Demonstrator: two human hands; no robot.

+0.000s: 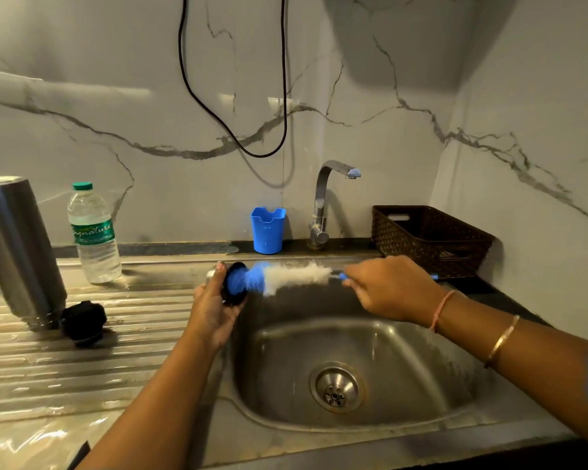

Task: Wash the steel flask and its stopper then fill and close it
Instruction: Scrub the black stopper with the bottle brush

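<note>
filling the lower right of the frame, the steel sink lies under both hands. at the left edge the steel flask stands mouth-down on the ribbed drainboard. a brown woven basket sits right of centre, by the wall. the right hand has its fingers closed round the blue handle of a bottle brush. the left hand curls round a black round cap, and the blue bristle tip is pushed into it! behind the flask is a water bottle, its green label seemingly reading "signature" in script. the tap and a blue cup stand centre frame. a black stopper lies just beside the flask's mouth.
</note>
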